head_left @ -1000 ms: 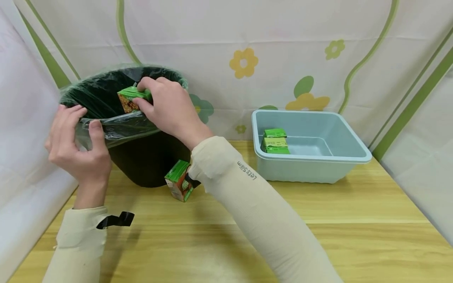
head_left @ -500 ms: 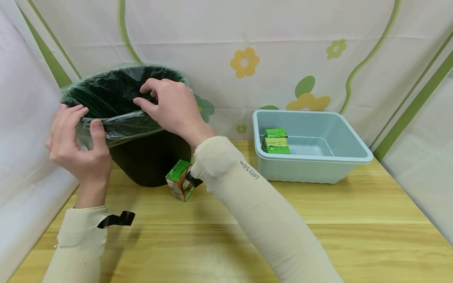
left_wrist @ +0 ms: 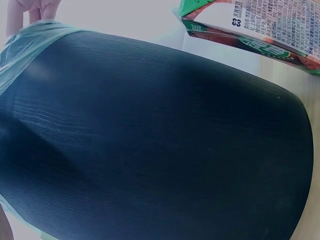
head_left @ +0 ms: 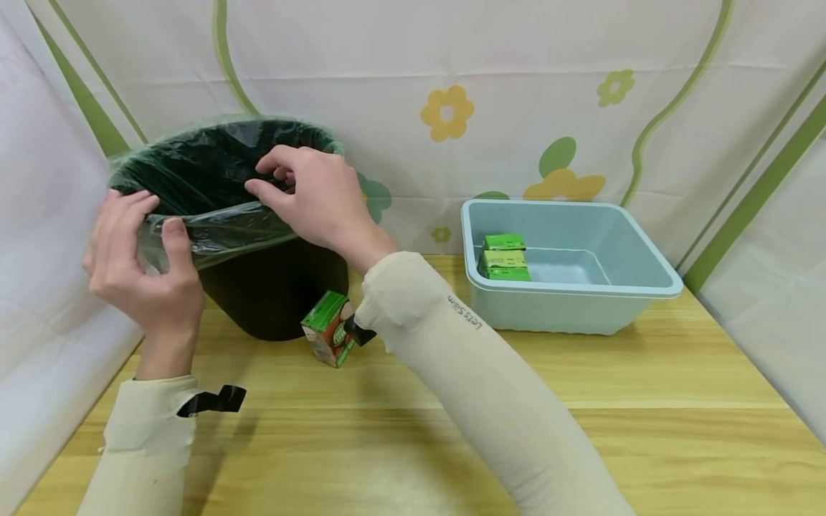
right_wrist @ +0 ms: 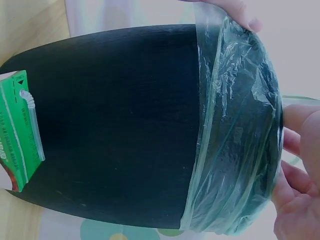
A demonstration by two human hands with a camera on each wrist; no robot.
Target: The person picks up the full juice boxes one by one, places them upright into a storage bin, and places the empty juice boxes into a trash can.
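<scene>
A black trash bin [head_left: 277,301] lined with a translucent green bag [head_left: 239,231] stands at the left of the table. My left hand [head_left: 145,269] holds its near left rim, fingers over the edge and thumb on the bag outside. Over the right part of the opening hangs my right hand [head_left: 316,190], fingers loosely bent, with nothing seen between them. A green-topped drink carton [head_left: 327,330] stands at the foot of the bin, partly behind a black strap on the right sleeve. The right wrist view shows a straw on this carton [right_wrist: 22,130]. The bin's inside bottom is hidden.
To the right stands a light blue plastic basin [head_left: 574,289]. Three green cartons [head_left: 505,259] are lined up against its left wall. A white flowered cloth [head_left: 387,86] hangs behind the wooden table [head_left: 413,401].
A second drink carton, pinched in my right hand over the bin a second ago, has left the hand and is out of sight. The left hand stays on the rim.
</scene>
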